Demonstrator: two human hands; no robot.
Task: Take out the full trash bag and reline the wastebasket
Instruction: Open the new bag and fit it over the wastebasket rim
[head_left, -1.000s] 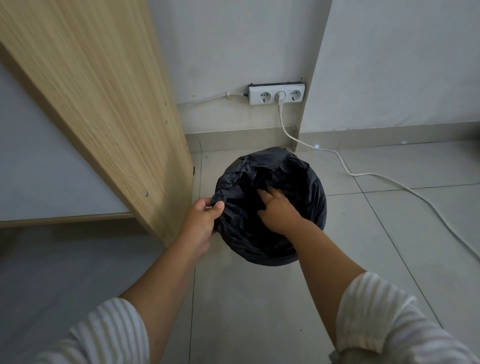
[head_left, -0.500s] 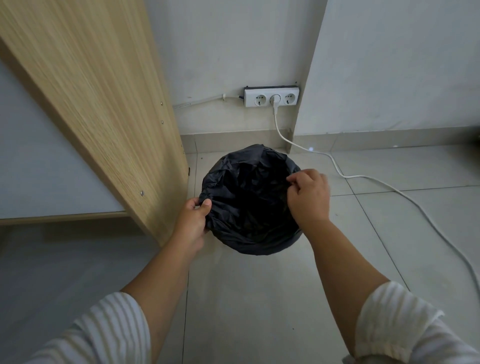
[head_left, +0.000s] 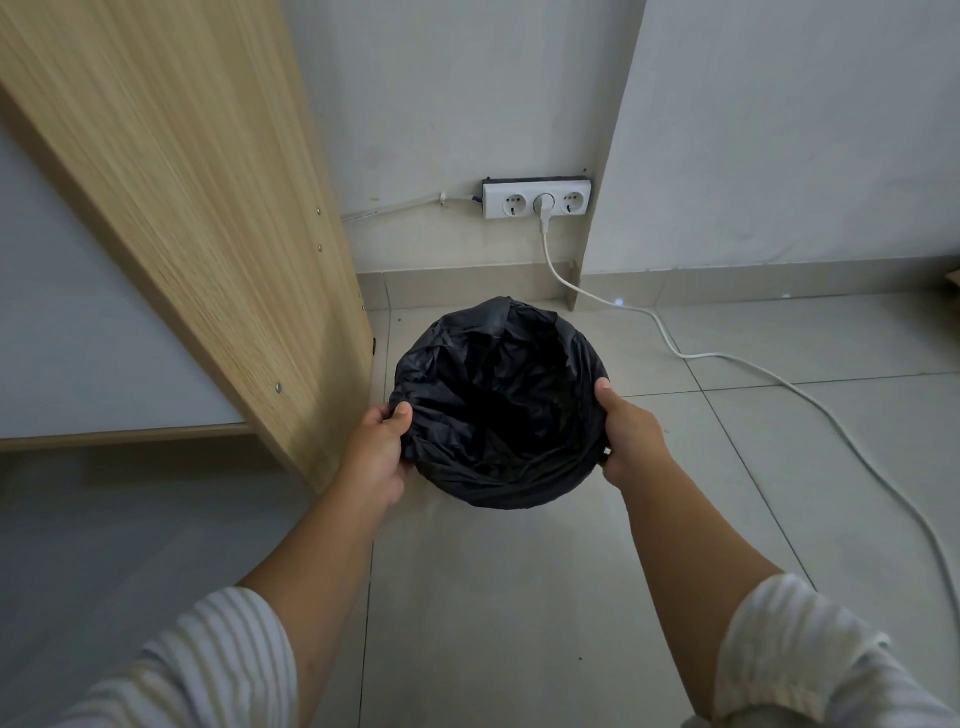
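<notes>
A round wastebasket stands on the tiled floor, fully covered by a black trash bag (head_left: 493, 410) that lines its inside and folds over its rim. The bag's interior looks dark and hollow; no contents show. My left hand (head_left: 376, 452) pinches the bag at the left rim, thumb on top. My right hand (head_left: 631, 434) grips the right rim over the bag, thumb inside the edge. The basket itself is hidden under the plastic.
A wooden panel (head_left: 218, 208) of furniture stands close to the basket's left. Behind, a white power strip (head_left: 535, 200) is fixed to the wall, and its white cable (head_left: 779, 384) trails across the floor to the right. A wall corner (head_left: 587, 280) juts out behind the basket.
My right hand left the bag's inside, went to the right rim and then slid down along it toward me. My left hand stayed pinching the left rim.
</notes>
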